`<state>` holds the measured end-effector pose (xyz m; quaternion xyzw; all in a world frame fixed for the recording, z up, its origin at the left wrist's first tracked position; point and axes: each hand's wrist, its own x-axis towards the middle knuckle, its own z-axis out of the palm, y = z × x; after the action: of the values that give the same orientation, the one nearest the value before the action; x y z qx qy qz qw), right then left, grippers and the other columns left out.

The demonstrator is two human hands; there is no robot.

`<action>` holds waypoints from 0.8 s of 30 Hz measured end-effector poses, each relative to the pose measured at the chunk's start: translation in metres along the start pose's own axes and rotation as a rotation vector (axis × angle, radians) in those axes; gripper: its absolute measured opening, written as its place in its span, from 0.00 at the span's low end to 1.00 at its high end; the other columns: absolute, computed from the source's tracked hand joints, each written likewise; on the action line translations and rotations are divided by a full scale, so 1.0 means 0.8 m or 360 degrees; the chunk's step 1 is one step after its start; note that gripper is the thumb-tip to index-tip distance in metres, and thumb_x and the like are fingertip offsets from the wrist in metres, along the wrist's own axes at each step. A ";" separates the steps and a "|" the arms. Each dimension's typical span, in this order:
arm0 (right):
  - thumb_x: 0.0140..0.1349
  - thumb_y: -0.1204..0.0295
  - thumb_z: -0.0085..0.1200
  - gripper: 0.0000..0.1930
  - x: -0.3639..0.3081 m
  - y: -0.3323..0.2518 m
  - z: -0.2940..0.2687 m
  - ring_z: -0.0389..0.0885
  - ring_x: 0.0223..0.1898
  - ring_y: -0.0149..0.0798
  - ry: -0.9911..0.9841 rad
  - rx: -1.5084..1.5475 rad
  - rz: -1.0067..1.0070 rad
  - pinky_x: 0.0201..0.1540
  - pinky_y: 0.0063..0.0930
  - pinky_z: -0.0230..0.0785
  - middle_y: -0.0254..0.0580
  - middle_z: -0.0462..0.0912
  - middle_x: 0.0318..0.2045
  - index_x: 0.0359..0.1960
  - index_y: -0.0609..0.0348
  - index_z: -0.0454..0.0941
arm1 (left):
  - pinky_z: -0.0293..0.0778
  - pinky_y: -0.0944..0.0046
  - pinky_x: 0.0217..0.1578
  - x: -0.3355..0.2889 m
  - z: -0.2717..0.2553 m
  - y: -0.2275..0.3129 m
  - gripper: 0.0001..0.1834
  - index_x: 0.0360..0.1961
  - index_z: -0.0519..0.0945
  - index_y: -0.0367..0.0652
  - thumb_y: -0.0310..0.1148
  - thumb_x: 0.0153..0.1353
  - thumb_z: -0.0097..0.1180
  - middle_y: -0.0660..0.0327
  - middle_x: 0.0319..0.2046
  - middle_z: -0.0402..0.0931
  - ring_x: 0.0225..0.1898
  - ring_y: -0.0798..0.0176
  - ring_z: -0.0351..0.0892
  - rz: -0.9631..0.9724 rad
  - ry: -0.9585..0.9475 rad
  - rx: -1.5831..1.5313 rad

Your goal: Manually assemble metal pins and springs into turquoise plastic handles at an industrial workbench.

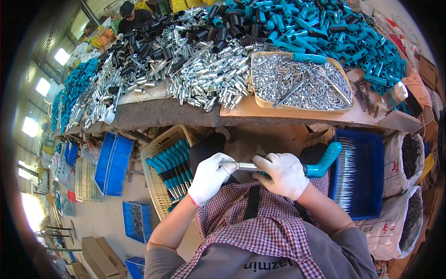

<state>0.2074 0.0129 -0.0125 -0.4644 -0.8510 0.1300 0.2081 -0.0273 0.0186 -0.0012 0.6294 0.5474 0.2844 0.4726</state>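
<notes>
Over my lap, both white-gloved hands hold a tool with a curved teal handle (326,160) and a silver metal shaft (246,166), lying roughly level. My left hand (211,179) pinches the shaft's left end, and its fingertips cover that tip. Wrapped around the tool between shaft and handle is my right hand (281,174), closed, hiding most of the middle. The handle sticks out past it, to the right, with a dark collar at its base. Similar teal-and-black tools (172,160) lie side by side in a cream plastic basket (153,190) left of my knees.
On the bench ahead lie heaped teal handles (344,42), silver metal fittings (209,76) and black sleeves (218,35). A tray (260,103) of small metal parts sits at the bench edge, beside coil springs (364,96). To my right, a blue bin (369,186) holds thin metal rods (346,174).
</notes>
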 end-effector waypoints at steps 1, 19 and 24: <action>0.53 0.59 0.64 0.19 0.000 0.002 -0.001 0.84 0.31 0.48 0.0002 0.0012 -0.0005 0.35 0.41 0.76 0.47 0.81 0.27 0.44 0.53 0.80 | 0.72 0.69 0.31 0.000 0.000 0.003 0.10 0.41 0.79 0.38 0.33 0.64 0.60 0.62 0.28 0.77 0.27 0.70 0.74 -0.0009 -0.0022 -0.0039; 0.58 0.56 0.60 0.20 -0.007 0.015 -0.010 0.84 0.35 0.52 -0.0118 0.0527 0.0022 0.38 0.43 0.75 0.49 0.83 0.32 0.48 0.52 0.81 | 0.77 0.62 0.42 -0.015 -0.009 0.035 0.16 0.40 0.84 0.40 0.25 0.47 0.67 0.52 0.45 0.78 0.45 0.58 0.80 0.0583 0.0155 0.0478; 0.57 0.55 0.60 0.20 -0.008 0.012 -0.010 0.84 0.34 0.51 -0.0183 0.0369 0.0027 0.36 0.43 0.75 0.47 0.83 0.30 0.47 0.51 0.81 | 0.75 0.59 0.48 -0.013 -0.009 0.010 0.09 0.35 0.84 0.42 0.22 0.51 0.62 0.52 0.46 0.78 0.46 0.54 0.79 0.0968 -0.0025 0.0511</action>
<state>0.2212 0.0130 -0.0105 -0.4361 -0.8368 0.2557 0.2102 -0.0325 0.0114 0.0106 0.8323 0.3687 0.3176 0.2653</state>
